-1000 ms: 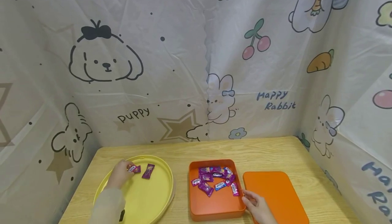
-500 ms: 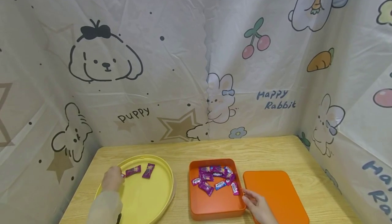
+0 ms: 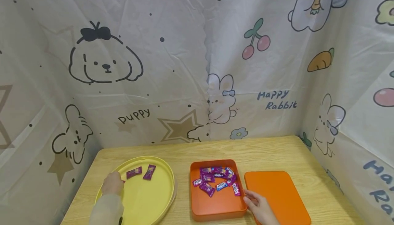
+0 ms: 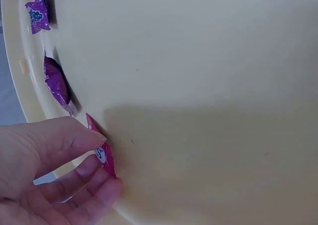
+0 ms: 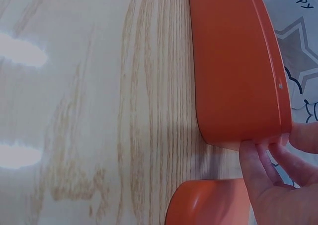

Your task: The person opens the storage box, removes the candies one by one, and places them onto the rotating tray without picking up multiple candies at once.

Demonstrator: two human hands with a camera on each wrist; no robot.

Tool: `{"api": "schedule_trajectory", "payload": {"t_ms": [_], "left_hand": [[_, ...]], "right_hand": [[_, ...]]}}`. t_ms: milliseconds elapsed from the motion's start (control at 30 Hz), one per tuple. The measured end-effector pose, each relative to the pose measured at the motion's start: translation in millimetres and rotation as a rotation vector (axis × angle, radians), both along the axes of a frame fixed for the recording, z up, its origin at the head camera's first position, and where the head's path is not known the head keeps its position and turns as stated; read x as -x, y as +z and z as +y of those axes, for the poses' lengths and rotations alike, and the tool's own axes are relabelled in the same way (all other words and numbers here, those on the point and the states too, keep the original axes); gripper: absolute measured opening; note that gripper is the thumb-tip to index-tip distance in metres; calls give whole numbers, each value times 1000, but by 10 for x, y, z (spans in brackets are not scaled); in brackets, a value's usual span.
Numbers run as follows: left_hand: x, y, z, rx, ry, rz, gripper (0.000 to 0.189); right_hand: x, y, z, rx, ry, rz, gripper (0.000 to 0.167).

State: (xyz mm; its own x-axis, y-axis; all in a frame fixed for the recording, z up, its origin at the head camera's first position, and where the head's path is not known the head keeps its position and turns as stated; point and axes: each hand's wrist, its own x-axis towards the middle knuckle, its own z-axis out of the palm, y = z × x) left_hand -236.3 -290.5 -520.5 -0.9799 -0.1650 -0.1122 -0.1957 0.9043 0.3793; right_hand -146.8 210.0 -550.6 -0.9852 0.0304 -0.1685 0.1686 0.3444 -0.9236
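Observation:
My left hand is over the left side of the round yellow tray. In the left wrist view, its thumb and fingers pinch a pink wrapped candy near the tray's rim. Two purple-wrapped candies lie farther along the tray. My right hand holds the right wall of an open orange box, thumb and fingers against its side near the rim. Several purple, pink and blue wrapped candies lie in the box, mostly toward its back.
An orange lid lies flat on the wooden table, right of the box and partly under my right hand. A printed white curtain encloses the back and sides.
My left hand has moved from the candies at the tray's back toward its left rim, uncovering one purple candy, and now pinches a pink candy. The right hand stays on the box.

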Motion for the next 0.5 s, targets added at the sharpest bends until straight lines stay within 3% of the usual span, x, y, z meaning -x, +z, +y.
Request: {"api": "schedule_trajectory", "payload": {"t_ms": [33,167,500], "left_hand": [[-28,48,19,-14,-4,-24,12],[-79,61,33,-34,-8,-32,12],[-58,24,14,-31,14,-37,10]], "right_hand": [[-1,4,-1,-6,4,-3,46],[-12,42,-29,-24,-17,-26,46],[-7,45,-30,-23,-22,-37,44]]}}
